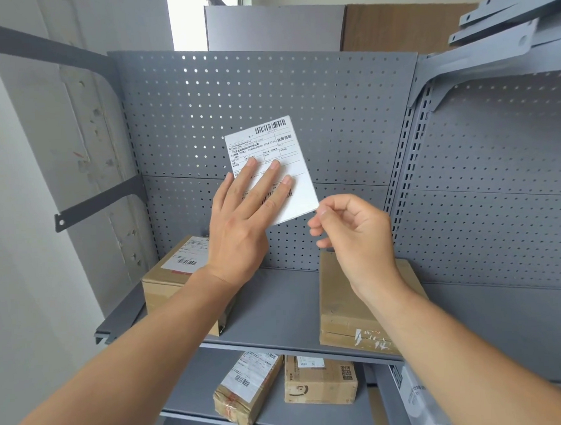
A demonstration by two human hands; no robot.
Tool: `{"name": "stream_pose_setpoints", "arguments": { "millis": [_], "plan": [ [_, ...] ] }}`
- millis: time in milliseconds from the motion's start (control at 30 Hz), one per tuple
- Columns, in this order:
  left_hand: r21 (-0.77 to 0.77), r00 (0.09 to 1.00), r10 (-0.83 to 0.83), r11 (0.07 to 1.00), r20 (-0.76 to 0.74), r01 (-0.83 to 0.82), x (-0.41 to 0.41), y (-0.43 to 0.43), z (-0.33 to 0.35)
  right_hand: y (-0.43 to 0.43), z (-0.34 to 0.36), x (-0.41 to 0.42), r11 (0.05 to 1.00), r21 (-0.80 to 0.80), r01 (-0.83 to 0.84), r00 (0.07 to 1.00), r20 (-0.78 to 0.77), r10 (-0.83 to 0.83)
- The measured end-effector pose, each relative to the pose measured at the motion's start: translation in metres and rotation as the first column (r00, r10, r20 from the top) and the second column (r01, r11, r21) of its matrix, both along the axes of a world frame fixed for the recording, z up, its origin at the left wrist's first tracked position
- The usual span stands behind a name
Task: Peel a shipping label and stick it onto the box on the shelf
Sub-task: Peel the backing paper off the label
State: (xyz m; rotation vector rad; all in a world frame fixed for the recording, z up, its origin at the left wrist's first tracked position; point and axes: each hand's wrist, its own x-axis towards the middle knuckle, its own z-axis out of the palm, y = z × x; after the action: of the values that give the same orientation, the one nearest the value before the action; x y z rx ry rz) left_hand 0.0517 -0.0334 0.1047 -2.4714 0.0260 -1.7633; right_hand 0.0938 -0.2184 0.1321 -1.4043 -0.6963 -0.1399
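A white shipping label (265, 141) with barcodes and printed text is held up in front of the grey pegboard. My left hand (240, 224) lies flat across its lower half, fingers spread over the print. My right hand (355, 231) pinches the label's bottom right corner between thumb and forefinger. Below on the grey shelf (277, 310) lies a flat brown box (346, 309) with no label on its visible top, partly behind my right wrist. At the left of the same shelf stands a brown box (166, 283) that carries a label.
A lower shelf holds two small brown parcels (249, 389) (320, 379), both labelled. A white printed package (412, 400) sits at the lower right. Grey metal brackets (503, 18) jut out at the upper right and the left. A white wall is on the left.
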Motion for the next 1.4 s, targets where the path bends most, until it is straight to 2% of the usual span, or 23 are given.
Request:
{"name": "stream_pose_setpoints", "arguments": {
  "millis": [800,1067,1200,1300,1400],
  "plan": [
    [-0.031,0.993,-0.121,0.992,0.006,0.121,0.004,-0.002,0.004,0.001,0.002,0.002,0.999,0.027,-0.028,1.0,-0.014,0.028],
    [-0.088,0.933,-0.285,0.958,-0.219,0.272,0.001,-0.007,-0.005,0.0,0.001,0.009,0.999,0.016,-0.033,0.999,0.029,0.032],
    [-0.144,0.923,-0.211,0.974,-0.322,0.172,-0.002,-0.009,-0.009,-0.001,-0.001,0.01,0.999,0.001,-0.042,0.999,0.008,0.042],
    [-0.217,0.934,-0.131,0.974,-0.332,0.059,-0.002,-0.016,-0.002,-0.001,-0.003,0.014,0.999,-0.053,0.007,0.999,0.048,-0.004],
    [-0.311,0.944,-0.211,0.942,-0.253,0.127,-0.005,-0.032,0.009,0.001,-0.007,0.017,0.996,-0.066,0.057,0.992,0.112,-0.049]
  ]
}}
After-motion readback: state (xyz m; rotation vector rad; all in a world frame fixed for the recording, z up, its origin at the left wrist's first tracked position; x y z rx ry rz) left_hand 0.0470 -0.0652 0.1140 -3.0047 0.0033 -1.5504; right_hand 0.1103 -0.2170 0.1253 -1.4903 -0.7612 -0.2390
